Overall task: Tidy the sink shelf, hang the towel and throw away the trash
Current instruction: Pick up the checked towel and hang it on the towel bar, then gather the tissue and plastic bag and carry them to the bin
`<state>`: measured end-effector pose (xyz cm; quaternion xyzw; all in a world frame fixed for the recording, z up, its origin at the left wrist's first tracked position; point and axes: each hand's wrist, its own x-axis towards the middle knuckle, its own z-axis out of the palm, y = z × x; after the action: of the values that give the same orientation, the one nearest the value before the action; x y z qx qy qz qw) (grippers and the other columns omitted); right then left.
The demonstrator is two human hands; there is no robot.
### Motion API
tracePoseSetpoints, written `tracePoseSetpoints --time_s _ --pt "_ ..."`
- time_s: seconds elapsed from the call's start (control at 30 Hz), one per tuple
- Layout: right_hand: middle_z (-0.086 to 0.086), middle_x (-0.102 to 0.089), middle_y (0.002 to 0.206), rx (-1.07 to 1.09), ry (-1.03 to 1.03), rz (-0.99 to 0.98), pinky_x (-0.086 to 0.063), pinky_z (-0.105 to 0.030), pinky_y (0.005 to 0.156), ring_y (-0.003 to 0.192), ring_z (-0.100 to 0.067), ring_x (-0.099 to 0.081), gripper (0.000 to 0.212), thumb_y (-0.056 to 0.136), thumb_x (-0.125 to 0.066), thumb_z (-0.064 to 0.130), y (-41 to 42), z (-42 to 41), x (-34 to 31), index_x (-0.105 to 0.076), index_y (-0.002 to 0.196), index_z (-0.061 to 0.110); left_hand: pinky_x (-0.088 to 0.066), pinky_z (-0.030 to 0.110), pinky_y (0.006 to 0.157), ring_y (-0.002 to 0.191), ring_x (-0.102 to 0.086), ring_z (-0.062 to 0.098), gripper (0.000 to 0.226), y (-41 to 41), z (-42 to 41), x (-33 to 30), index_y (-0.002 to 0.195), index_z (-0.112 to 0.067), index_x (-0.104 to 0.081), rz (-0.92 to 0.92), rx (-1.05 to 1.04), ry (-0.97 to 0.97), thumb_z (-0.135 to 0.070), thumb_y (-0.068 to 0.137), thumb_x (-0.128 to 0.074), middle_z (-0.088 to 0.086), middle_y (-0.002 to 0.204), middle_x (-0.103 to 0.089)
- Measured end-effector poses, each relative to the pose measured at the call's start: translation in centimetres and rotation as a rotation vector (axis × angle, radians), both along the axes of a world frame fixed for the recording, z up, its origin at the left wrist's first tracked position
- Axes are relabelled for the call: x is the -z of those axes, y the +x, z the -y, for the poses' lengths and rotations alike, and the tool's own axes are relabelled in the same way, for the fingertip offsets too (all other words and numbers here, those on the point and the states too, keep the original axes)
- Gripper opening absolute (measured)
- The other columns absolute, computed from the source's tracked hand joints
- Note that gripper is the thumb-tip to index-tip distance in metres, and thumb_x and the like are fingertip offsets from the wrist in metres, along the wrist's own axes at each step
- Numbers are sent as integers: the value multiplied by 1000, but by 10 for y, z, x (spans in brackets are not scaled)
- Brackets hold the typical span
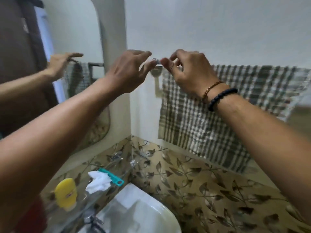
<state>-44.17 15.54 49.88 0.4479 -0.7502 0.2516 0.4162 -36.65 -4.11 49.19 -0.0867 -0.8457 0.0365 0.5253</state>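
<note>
Both hands reach up to the metal bracket (155, 64) of a wall rail, where a checked towel (218, 111) hangs spread along the wall to the right of the bracket. The right hand (190, 71), with a gold chain and a dark bead bracelet at the wrist, pinches the towel's top left corner just beside the bracket, thumb and fingers pressed together on the cloth. The left hand (129, 71) is just left of the bracket, fingers loosely spread and holding nothing; whether its fingertips touch the metal cannot be told through the blur. Well below the bracket, a glass shelf (80, 207) above the white sink (143, 216) carries a yellow tube (65, 194), a crumpled white tissue (98, 181) and a teal comb (111, 176). Left of the bracket, a mirror (50, 64) repeats one hand and the towel.
</note>
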Motion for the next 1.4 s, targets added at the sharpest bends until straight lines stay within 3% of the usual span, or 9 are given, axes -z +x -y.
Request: tracePoseSetpoints --time_s 0.3,0.43,0.67,0.77,0.9,1.0,1.07,1.23,1.4 --pt "-12 -73 102 -476 92 150 -53 -36 75 92 -28 -67 62 93 -40 65 20 107 66 -65 111 11 -48 48 87 100 -65 39 63 100 31 54 113 2 -65 177 -485 8 -52 99 -35 26 108 -70" --pt "-11 -74 96 -651 169 205 -56 -42 72 86 -29 -67 55 94 -41 62 33 123 99 -64 106 13 -47 46 93 106 -63 39 53 127 18 84 120 1 -64 220 -640 84 -42 100 -43 24 113 -69" --pt "-5 -73 88 -813 272 339 -53 -36 69 80 -24 -65 41 94 -47 55 47 128 149 -66 100 19 -52 50 78 90 -66 41 39 142 -28 132 102 3 -67 324 -735 217 -27 89 -46 24 100 -71" --pt "-5 -74 90 -810 322 397 -55 -36 75 85 -24 -66 30 92 -59 46 47 136 163 -68 101 19 -53 48 76 89 -66 40 25 144 -30 147 102 1 -68 331 -766 245 -19 87 -61 21 97 -72" --pt "-6 -74 102 -742 463 439 -55 -33 82 93 -21 -67 33 84 -73 38 50 149 195 -70 110 17 -54 44 82 96 -66 36 29 144 -19 178 110 -4 -70 370 -793 350 -19 85 -68 18 103 -73" --pt "-8 -75 101 -704 535 474 -57 -35 81 92 -23 -68 32 81 -75 35 57 160 229 -73 106 15 -52 40 86 101 -67 34 31 141 -5 212 114 -5 -70 433 -802 503 -16 86 -70 19 108 -73" --pt "-11 -76 98 -679 592 494 -57 -39 81 91 -27 -69 33 79 -75 37 60 166 253 -74 104 14 -51 37 78 96 -67 36 29 136 0 240 112 -8 -71 499 -808 557 -14 84 -70 18 103 -74" --pt "-14 -71 115 -619 723 515 -47 -37 97 111 -32 -62 49 80 -75 38 59 184 313 -68 119 10 -49 31 73 93 -67 33 24 134 13 306 105 -5 -71 562 -846 654 -12 83 -70 15 100 -73" --pt "-16 -69 99 -582 677 426 -41 -35 81 93 -34 -58 34 84 -67 39 54 199 340 -73 99 9 -49 34 57 71 -64 30 12 138 10 340 82 -6 -69 441 -864 659 -17 86 -66 12 79 -69"
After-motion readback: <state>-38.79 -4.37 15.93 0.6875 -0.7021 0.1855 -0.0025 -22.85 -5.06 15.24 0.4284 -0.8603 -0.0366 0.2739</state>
